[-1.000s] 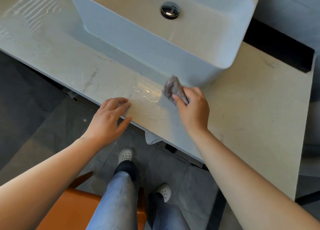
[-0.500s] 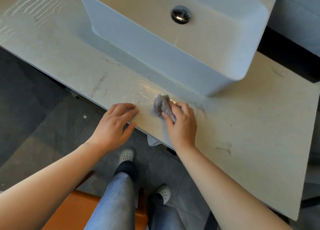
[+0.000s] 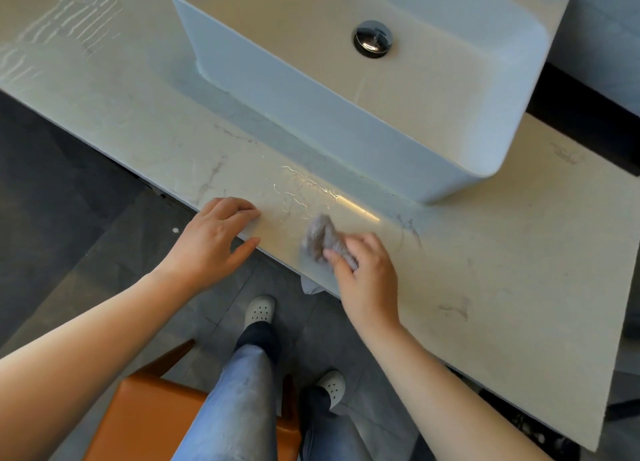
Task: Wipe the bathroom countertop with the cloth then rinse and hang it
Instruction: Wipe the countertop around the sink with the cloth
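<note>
A small crumpled grey cloth (image 3: 320, 237) lies on the pale marble countertop (image 3: 502, 252), close to its front edge. My right hand (image 3: 369, 280) grips the cloth from behind and presses it onto the stone. My left hand (image 3: 213, 240) rests on the counter's front edge to the left of the cloth, fingers on top, thumb over the edge, holding nothing. Wet streaks (image 3: 304, 190) shine on the counter just beyond the cloth. A white rectangular vessel sink (image 3: 311, 114) with a chrome drain (image 3: 373, 38) stands on the counter behind.
Dried wipe marks (image 3: 62, 34) show on the counter's far left. Below the edge are a dark tiled floor (image 3: 69, 200), my legs in jeans with white clogs (image 3: 259, 311), and an orange stool (image 3: 149, 422). A dark gap (image 3: 581, 121) runs behind the counter at right.
My right hand has dragged the cloth from the sink's front wall toward the counter's front edge and a little left. My left hand stays on the edge. The view has shifted.
</note>
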